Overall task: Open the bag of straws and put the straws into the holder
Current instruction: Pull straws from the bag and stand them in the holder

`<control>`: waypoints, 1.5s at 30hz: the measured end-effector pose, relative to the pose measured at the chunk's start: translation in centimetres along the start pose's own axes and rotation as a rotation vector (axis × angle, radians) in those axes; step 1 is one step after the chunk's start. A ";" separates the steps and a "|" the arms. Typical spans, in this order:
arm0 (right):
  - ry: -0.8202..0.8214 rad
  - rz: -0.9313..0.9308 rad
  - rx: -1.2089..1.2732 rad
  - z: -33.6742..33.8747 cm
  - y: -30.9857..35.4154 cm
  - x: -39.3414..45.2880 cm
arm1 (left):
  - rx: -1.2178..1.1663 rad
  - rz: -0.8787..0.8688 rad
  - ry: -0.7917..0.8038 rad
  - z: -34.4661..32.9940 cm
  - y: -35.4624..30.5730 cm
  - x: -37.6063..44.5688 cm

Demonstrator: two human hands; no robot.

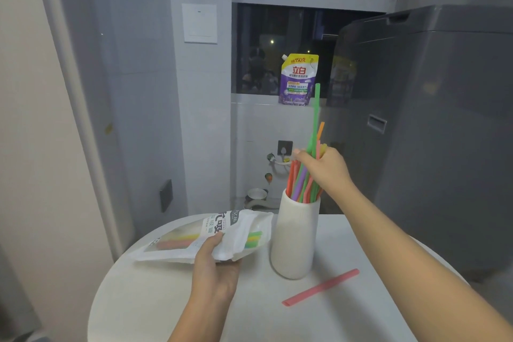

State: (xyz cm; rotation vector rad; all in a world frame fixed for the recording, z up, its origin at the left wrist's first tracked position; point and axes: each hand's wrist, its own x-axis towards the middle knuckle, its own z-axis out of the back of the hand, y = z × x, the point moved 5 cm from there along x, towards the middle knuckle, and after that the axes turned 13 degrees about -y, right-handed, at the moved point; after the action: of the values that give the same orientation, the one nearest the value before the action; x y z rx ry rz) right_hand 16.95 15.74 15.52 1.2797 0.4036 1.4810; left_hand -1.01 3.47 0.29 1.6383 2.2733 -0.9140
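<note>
Hands: right hand [327,168] grips straws [301,183] in holder [295,241]; left hand [215,266] clamps bag [205,233], seemingly overhanging table [172,300] edge.

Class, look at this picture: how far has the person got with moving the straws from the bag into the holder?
Done: the bag is open and a bunch of straws stands in the white holder. In hand: the right hand grips that bunch, with a green straw sticking up; the left hand holds the bag. Left: coloured straws show inside the bag, and one red straw lies on the table.
</note>
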 end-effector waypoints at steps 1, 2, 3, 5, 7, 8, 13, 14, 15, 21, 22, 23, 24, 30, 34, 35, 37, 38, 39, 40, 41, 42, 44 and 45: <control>-0.019 0.000 0.051 0.2 0.2 0.0 | 0.001 0.001 0.003 -0.1 0.0 0.0; -0.038 -0.002 0.102 0.3 0.3 -0.1 | 0.000 0.002 0.003 -0.1 0.0 0.0; -0.059 0.004 0.144 0.5 0.4 -0.2 | 0.001 0.003 0.001 -0.1 0.0 0.0; -0.110 0.029 0.207 0.9 0.7 -0.4 | 0.003 0.005 0.001 -0.1 0.0 0.0; -0.154 0.056 0.249 1.2 0.9 -0.7 | 0.006 0.004 0.012 -0.2 -0.1 0.0; -0.173 0.078 0.257 1.4 1.0 -0.8 | 0.010 0.003 0.017 -0.2 -0.1 0.0; -0.233 0.195 0.173 1.8 1.9 -1.1 | 0.001 -0.004 0.033 -0.1 -0.2 0.0; -0.231 0.193 0.158 1.8 1.8 -1.1 | 0.001 -0.007 0.036 -0.1 -0.2 0.0; -0.224 0.186 0.150 1.8 1.6 -1.1 | 0.004 -0.008 0.038 -0.2 -0.2 0.0; -0.133 0.176 0.222 1.6 2.0 -1.5 | -0.007 -0.006 0.039 -0.3 0.0 0.0; -0.113 0.201 0.219 1.4 2.3 -1.7 | -0.002 -0.005 0.040 -0.3 0.0 0.0; -0.099 0.240 0.212 1.4 2.7 -2.0 | 0.005 -0.003 0.041 -0.3 0.0 -0.1; -0.093 0.291 0.195 1.4 3.0 -2.4 | 0.009 -0.002 0.042 -0.4 0.0 -0.2; 0.042 0.597 -0.001 0.3 3.2 -5.3 | 0.003 0.004 0.035 -0.3 -0.1 -0.2; 0.112 0.657 -0.111 -0.4 2.6 -5.9 | -0.001 0.003 0.047 -0.4 -0.2 -0.4; 0.132 0.672 -0.145 -0.4 2.5 -6.0 | 0.001 0.002 0.051 -0.4 -0.2 -0.4; 0.185 0.731 -0.237 -0.7 2.5 -6.1 | 0.006 -0.001 0.053 -0.4 -0.1 -0.3; 0.210 0.767 -0.283 -0.8 2.5 -6.2 | 0.007 -0.003 0.054 -0.4 -0.1 -0.3; 0.231 0.794 -0.320 -0.9 2.6 -6.3 | 0.008 -0.005 0.056 -0.4 -0.1 -0.2; 0.248 0.818 -0.350 -1.0 2.7 -6.4 | 0.008 -0.006 0.057 -0.4 -0.1 -0.2; 0.262 0.840 -0.378 -1.1 2.8 -6.5 | 0.009 -0.008 0.059 -0.4 -0.1 -0.2; 0.275 0.862 -0.411 -1.2 2.9 -6.6 | 0.012 -0.007 0.059 -0.4 -0.1 -0.2; 0.288 0.916 -0.503 -1.6 3.1 -6.8 | 0.013 -0.004 0.059 -0.5 0.0 -0.2; 0.282 0.948 -0.551 -1.8 3.1 -7.0 | 0.011 -0.002 0.056 -0.5 0.0 -0.2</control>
State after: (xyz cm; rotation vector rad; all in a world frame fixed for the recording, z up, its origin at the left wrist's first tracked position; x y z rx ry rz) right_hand 12.71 9.32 13.87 0.8152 -0.5033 2.3564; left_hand -0.84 3.58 0.80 1.6876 2.3107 -0.8940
